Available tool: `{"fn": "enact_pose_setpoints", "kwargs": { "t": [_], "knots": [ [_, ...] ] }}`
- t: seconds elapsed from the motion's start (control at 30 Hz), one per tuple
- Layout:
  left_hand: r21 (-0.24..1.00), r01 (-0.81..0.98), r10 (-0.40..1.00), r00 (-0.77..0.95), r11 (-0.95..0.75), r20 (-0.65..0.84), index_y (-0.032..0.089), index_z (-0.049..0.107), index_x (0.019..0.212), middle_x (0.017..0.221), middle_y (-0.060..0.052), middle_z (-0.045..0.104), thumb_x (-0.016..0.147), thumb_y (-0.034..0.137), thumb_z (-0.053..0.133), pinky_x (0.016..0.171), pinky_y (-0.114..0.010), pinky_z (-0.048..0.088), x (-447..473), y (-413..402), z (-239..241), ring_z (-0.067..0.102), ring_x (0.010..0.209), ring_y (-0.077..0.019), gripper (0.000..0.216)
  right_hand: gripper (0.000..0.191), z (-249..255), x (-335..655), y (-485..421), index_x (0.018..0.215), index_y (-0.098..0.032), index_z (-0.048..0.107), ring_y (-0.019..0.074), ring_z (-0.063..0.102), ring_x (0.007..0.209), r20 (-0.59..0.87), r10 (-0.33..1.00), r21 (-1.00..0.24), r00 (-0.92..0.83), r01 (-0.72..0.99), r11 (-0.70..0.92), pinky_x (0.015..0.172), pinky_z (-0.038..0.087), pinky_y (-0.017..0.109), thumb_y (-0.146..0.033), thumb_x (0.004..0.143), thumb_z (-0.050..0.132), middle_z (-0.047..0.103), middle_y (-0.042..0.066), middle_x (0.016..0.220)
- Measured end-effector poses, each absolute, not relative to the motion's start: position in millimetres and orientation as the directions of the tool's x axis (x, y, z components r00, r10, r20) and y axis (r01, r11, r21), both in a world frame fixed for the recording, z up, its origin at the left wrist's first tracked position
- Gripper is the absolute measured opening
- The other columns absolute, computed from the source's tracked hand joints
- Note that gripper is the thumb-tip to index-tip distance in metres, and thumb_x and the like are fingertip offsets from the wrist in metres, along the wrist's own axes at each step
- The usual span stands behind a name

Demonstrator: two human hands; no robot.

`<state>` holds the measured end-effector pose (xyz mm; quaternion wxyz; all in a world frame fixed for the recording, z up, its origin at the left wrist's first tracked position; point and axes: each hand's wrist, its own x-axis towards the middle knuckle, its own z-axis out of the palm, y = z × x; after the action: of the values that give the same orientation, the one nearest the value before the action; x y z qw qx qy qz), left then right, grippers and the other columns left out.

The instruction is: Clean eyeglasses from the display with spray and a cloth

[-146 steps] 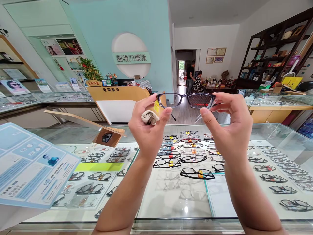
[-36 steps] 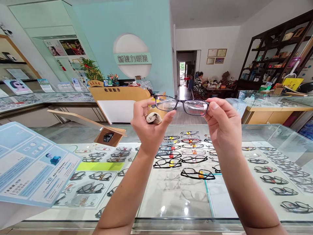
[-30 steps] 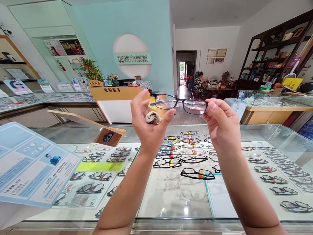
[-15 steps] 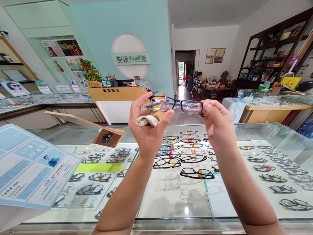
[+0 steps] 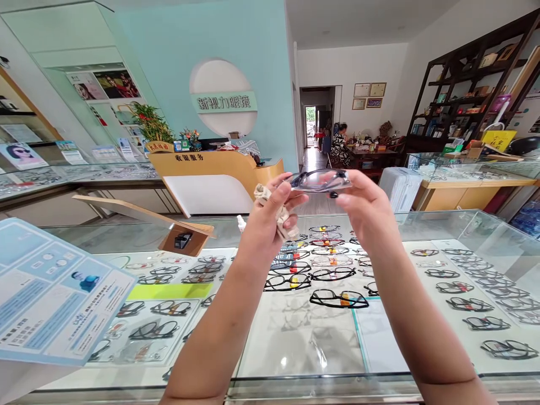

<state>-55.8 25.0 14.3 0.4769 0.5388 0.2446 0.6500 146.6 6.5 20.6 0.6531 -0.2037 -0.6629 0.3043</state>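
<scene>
You have the glasses [image 5: 310, 180] raised above the glass case [image 5: 291, 351], turned nearly edge-on, with both hands on them. Your left hand [image 5: 269, 225] has thumb and fingers closed around one end, with a crumpled cloth [image 5: 282, 222] bunched among the same fingers; your right hand [image 5: 371, 216] takes the other end, though blur hides exactly how its fingertips press. A dark tip [image 5: 333, 194] shows just below the lenses. Expect the glasses to weigh very little: the rims should be stiff with slight give, the lenses smooth, slippery and easily scratched or smudged. Hold them by the outer corners, near the hinges, and keep bare skin off the lenses; twisting one end against the other could strain the bridge. The cloth should be soft and limp, so it can crowd your left grip. Inside the glass case lie other frames [image 5: 345, 300], below your hands.
</scene>
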Motion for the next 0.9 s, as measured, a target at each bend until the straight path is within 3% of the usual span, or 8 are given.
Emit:
{"fn": "enact_pose_setpoints", "kwargs": {
  "t": [0.1,0.23,0.43,0.57,0.77,0.83,0.9],
  "knots": [
    [0.877,-0.426,0.931,0.174,-0.224,0.322,0.025,0.076,0.115,0.111,-0.011,0.084,0.078,0.068,0.095,0.04,-0.021,0.033,-53,22,17,0.083,0.095,-0.024,0.059,0.025,18,144,9,0.118,-0.039,0.086,0.0287,0.071,0.136,0.835,0.541,-0.542,-0.101,0.012,0.84,0.123,0.056,0.055,-0.04,0.093,0.087,0.08,0.0,0.138],
    [0.886,-0.46,0.929,0.305,-0.048,0.208,0.024,0.075,0.1,0.098,-0.007,0.084,0.077,0.063,0.099,0.038,-0.018,0.033,-49,18,18,0.082,0.085,-0.0212,0.051,0.016,17,142,7,0.112,-0.043,0.089,0.0287,0.072,0.133,0.903,0.421,-0.412,-0.083,0.104,0.905,0.124,0.053,0.058,-0.036,0.098,0.086,0.084,-0.002,0.133],
    [0.875,-0.466,0.884,0.453,0.126,0.114,0.02,0.073,0.09,0.078,-0.006,0.077,0.077,0.062,0.099,0.035,-0.016,0.035,-48,19,19,0.075,0.068,-0.0162,0.051,0.013,19,141,4,0.107,-0.043,0.091,0.0305,0.075,0.128,0.901,0.425,-0.412,-0.088,0.135,0.901,0.121,0.055,0.059,-0.036,0.098,0.086,0.087,-0.002,0.124],
    [0.874,-0.443,0.849,0.524,0.2,0.072,0.02,0.072,0.089,0.076,-0.005,0.075,0.077,0.062,0.099,0.035,-0.016,0.034,-48,18,18,0.067,0.059,-0.0124,0.052,0.009,19,139,2,0.102,-0.041,0.091,0.0304,0.077,0.12,0.902,0.427,-0.418,-0.058,0.128,0.899,0.114,0.06,0.058,-0.036,0.097,0.085,0.088,0.0,0.117],
    [0.95,-0.312,0.865,0.477,-0.002,0.158,0.024,0.076,0.102,0.083,-0.005,0.075,0.074,0.072,0.097,0.037,-0.02,0.025,-53,24,16,0.056,0.052,-0.0105,0.06,0.007,16,141,2,0.1,-0.041,0.091,0.0307,0.077,0.117,0.905,0.425,-0.422,0.011,0.148,0.895,0.111,0.061,0.058,-0.037,0.097,0.087,0.087,0.001,0.112],
    [0.973,-0.171,0.895,0.391,-0.157,0.213,0.025,0.078,0.108,0.086,-0.006,0.077,0.075,0.073,0.096,0.039,-0.023,0.025,-67,28,18,0.053,0.052,-0.0109,0.062,0.007,15,142,4,0.1,-0.041,0.091,0.0301,0.076,0.117,0.907,0.421,-0.42,0.026,0.154,0.894,0.112,0.06,0.057,-0.037,0.097,0.087,0.086,0.0,0.111],
    [0.942,0.082,0.928,0.216,-0.327,0.303,0.025,0.08,0.107,0.084,-0.005,0.076,0.073,0.064,0.1,0.044,-0.024,0.03,-87,33,21,0.052,0.054,-0.0129,0.056,0.006,15,144,7,0.1,-0.041,0.09,0.0297,0.076,0.118,0.901,0.432,-0.43,0.026,0.169,0.887,0.113,0.059,0.057,-0.037,0.098,0.086,0.085,0.0,0.111]
  ]
}}
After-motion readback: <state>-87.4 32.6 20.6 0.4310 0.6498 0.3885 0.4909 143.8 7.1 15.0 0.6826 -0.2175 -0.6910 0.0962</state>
